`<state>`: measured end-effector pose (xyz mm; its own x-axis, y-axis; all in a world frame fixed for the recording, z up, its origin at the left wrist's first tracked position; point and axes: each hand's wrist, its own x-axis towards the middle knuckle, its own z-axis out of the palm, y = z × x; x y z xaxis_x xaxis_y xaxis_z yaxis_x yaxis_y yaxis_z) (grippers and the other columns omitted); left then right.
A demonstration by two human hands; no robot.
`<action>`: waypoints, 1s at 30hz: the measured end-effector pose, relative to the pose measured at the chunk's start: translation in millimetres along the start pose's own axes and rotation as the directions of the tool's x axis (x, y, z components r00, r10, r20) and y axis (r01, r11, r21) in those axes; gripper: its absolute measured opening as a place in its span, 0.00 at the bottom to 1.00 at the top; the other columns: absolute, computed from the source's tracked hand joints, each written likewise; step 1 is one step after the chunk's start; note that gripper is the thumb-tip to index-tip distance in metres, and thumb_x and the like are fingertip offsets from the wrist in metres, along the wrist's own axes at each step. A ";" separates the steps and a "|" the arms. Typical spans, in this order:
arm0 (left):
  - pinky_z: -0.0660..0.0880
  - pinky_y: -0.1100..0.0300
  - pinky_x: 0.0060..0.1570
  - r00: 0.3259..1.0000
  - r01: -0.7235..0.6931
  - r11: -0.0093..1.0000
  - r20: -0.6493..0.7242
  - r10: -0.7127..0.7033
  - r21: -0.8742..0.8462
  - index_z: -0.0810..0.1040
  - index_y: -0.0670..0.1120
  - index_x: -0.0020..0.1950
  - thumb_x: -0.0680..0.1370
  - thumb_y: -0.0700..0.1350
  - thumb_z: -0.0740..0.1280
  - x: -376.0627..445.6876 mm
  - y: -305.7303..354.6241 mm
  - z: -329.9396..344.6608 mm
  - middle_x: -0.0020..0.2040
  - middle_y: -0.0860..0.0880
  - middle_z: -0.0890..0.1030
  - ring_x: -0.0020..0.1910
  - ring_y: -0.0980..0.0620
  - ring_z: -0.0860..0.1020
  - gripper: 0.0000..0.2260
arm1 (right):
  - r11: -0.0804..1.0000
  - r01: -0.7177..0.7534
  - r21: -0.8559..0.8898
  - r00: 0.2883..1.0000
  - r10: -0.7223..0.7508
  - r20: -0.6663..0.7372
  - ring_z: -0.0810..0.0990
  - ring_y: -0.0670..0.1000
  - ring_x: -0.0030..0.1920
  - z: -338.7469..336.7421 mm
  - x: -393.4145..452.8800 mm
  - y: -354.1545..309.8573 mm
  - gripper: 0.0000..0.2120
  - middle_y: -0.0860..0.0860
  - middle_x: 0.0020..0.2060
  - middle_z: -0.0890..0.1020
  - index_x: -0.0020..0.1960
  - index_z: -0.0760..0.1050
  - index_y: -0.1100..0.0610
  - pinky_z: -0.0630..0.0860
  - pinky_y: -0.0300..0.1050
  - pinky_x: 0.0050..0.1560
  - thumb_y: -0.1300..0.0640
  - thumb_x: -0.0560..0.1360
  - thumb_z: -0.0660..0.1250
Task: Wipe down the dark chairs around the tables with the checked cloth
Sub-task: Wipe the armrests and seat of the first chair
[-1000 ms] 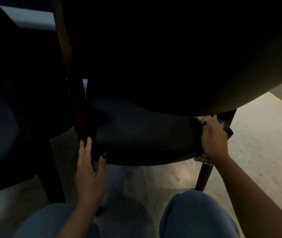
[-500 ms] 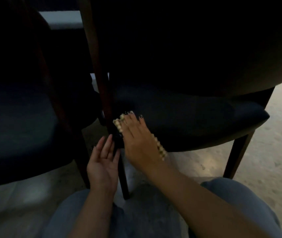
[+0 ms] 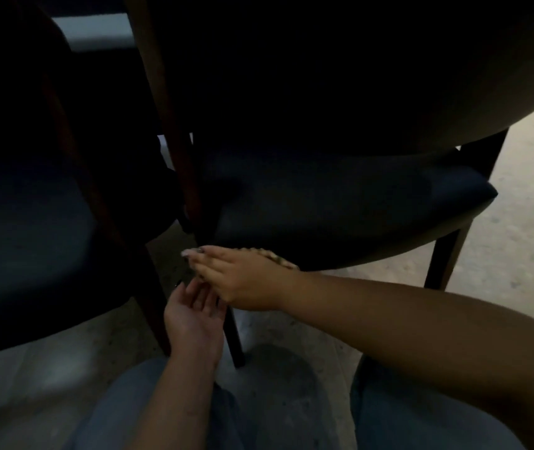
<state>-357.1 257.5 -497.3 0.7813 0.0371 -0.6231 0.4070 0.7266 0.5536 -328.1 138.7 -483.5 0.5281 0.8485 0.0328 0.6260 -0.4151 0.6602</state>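
Where seat ends, right hand (image 3: 242, 280) flat on checked cloth (image 3: 277, 256)

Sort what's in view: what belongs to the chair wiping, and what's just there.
In the job: checked cloth, right hand pressing it on the near chair's seat, left hand, second dark chair.
Just there: table, floor, jeans.

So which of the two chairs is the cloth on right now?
The right chair: the right hand presses the cloth on its seat's front edge. The left chair is untouched.
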 end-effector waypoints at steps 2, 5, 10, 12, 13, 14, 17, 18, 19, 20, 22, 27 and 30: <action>0.72 0.56 0.54 0.999 0.007 1.000 -0.047 -0.007 0.003 0.75 0.43 0.60 0.82 0.50 0.57 1.1 -3.4 0.0 0.57 0.44 0.79 0.55 0.48 0.78 0.16 | 0.999 0.013 -0.039 0.998 -0.010 0.067 0.63 0.59 0.73 -2.1 1.6 0.9 0.21 0.58 0.68 0.72 0.63 0.77 0.57 0.53 0.54 0.74 0.56 0.78 0.52; 0.69 0.56 0.58 0.997 0.061 0.997 -0.049 -0.058 0.055 0.74 0.43 0.64 0.81 0.52 0.56 0.3 -7.3 0.9 0.59 0.44 0.78 0.60 0.48 0.76 0.18 | 0.999 0.033 -0.008 0.999 -0.033 0.011 0.63 0.59 0.73 1.6 -35.6 12.4 0.26 0.59 0.69 0.72 0.67 0.71 0.65 0.57 0.53 0.73 0.60 0.76 0.45; 0.71 0.55 0.52 0.987 0.149 0.986 0.052 -0.153 0.072 0.75 0.42 0.63 0.79 0.54 0.59 -2.5 -10.5 10.0 0.61 0.44 0.78 0.57 0.48 0.78 0.19 | 0.994 0.107 0.006 0.994 -0.107 0.028 0.59 0.56 0.74 0.3 -141.5 37.9 0.20 0.57 0.71 0.69 0.67 0.70 0.62 0.53 0.54 0.73 0.61 0.77 0.55; 0.73 0.53 0.53 0.975 0.182 0.981 0.121 -0.188 0.059 0.76 0.42 0.63 0.78 0.54 0.61 -2.9 -14.0 16.1 0.59 0.43 0.79 0.60 0.46 0.78 0.19 | 0.981 -0.146 0.130 0.988 0.139 0.062 0.53 0.51 0.75 -7.6 -177.9 42.8 0.21 0.53 0.73 0.64 0.70 0.69 0.55 0.50 0.54 0.73 0.57 0.77 0.58; 0.73 0.51 0.55 0.966 0.200 0.979 0.161 -0.204 0.042 0.76 0.43 0.59 0.78 0.53 0.62 -3.1 -16.1 19.6 0.57 0.43 0.80 0.61 0.45 0.77 0.17 | 0.918 -0.332 0.218 0.943 0.316 0.104 0.49 0.48 0.76 -12.3 -192.5 42.7 0.23 0.51 0.74 0.59 0.73 0.64 0.52 0.48 0.53 0.74 0.57 0.78 0.57; 0.73 0.49 0.58 0.957 0.216 0.976 0.195 -0.213 0.005 0.76 0.44 0.55 0.77 0.52 0.62 -2.6 -18.0 22.3 0.55 0.43 0.80 0.62 0.44 0.77 0.14 | 0.832 -0.485 0.268 0.874 0.466 0.135 0.46 0.48 0.76 -16.3 -203.2 41.6 0.25 0.50 0.75 0.56 0.75 0.59 0.51 0.45 0.51 0.74 0.58 0.78 0.56; 0.70 0.45 0.64 0.944 0.232 0.967 0.263 -0.198 -0.106 0.75 0.46 0.47 0.75 0.52 0.64 -0.7 -23.4 26.3 0.47 0.45 0.81 0.63 0.43 0.76 0.10 | 0.552 -0.754 0.357 0.631 0.760 0.158 0.45 0.53 0.77 -15.2 -216.5 38.5 0.28 0.55 0.76 0.56 0.75 0.59 0.60 0.45 0.55 0.75 0.65 0.75 0.57; 0.70 0.44 0.65 0.938 0.231 0.966 0.290 -0.188 -0.120 0.75 0.46 0.48 0.71 0.52 0.67 -0.8 -24.9 27.2 0.47 0.45 0.81 0.63 0.43 0.76 0.11 | 0.409 -0.824 0.393 0.507 0.841 0.188 0.45 0.51 0.77 -11.9 -217.8 39.0 0.28 0.54 0.76 0.56 0.75 0.59 0.60 0.46 0.55 0.75 0.66 0.76 0.57; 0.69 0.44 0.65 0.932 0.225 0.966 0.319 -0.174 -0.131 0.76 0.46 0.49 0.66 0.52 0.70 -1.6 -26.5 28.6 0.47 0.45 0.81 0.64 0.44 0.76 0.16 | 0.218 -0.875 0.433 0.344 0.909 0.237 0.44 0.49 0.77 -8.7 -218.1 40.1 0.28 0.54 0.76 0.57 0.75 0.59 0.60 0.48 0.56 0.76 0.66 0.76 0.58; 0.70 0.43 0.65 0.926 0.212 0.970 0.342 -0.160 -0.122 0.77 0.47 0.53 0.62 0.53 0.73 -2.7 -28.5 29.6 0.49 0.46 0.82 0.64 0.44 0.76 0.22 | 0.050 -0.888 0.457 0.192 0.944 0.270 0.45 0.48 0.76 -4.9 -218.6 42.4 0.28 0.53 0.76 0.58 0.75 0.60 0.60 0.50 0.57 0.76 0.68 0.76 0.59; 0.70 0.43 0.65 0.931 0.152 0.987 0.341 -0.130 -0.041 0.76 0.47 0.62 0.64 0.54 0.74 -4.3 -34.0 32.5 0.53 0.46 0.82 0.63 0.44 0.77 0.28 | -0.159 -0.863 0.480 -0.018 0.958 0.286 0.48 0.51 0.77 2.1 -225.0 52.9 0.26 0.55 0.75 0.61 0.73 0.62 0.61 0.52 0.57 0.76 0.69 0.76 0.59; 0.76 0.51 0.60 0.967 -0.017 0.987 0.255 -0.024 0.160 0.78 0.49 0.58 0.77 0.55 0.66 -3.8 -46.9 36.8 0.58 0.44 0.82 0.57 0.48 0.81 0.14 | -0.499 -0.781 0.377 -0.366 0.853 0.372 0.64 0.60 0.72 14.8 -261.9 96.5 0.21 0.60 0.71 0.67 0.70 0.66 0.63 0.61 0.51 0.72 0.68 0.78 0.54; 0.80 0.58 0.50 0.968 -0.032 0.982 0.250 -0.016 0.186 0.78 0.48 0.51 0.78 0.54 0.65 -5.1 -46.5 38.2 0.47 0.48 0.85 0.49 0.51 0.83 0.10 | -0.663 -0.648 0.375 -0.500 0.742 0.446 0.74 0.61 0.60 16.8 -276.8 111.0 0.15 0.61 0.60 0.76 0.62 0.72 0.65 0.70 0.47 0.58 0.66 0.78 0.54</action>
<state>-361.9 197.3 -498.8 0.8684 -0.1472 -0.4735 0.4625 0.5844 0.6667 -395.1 -147.8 -431.8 0.4564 -0.8789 0.1385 -0.5419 -0.3981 -0.7402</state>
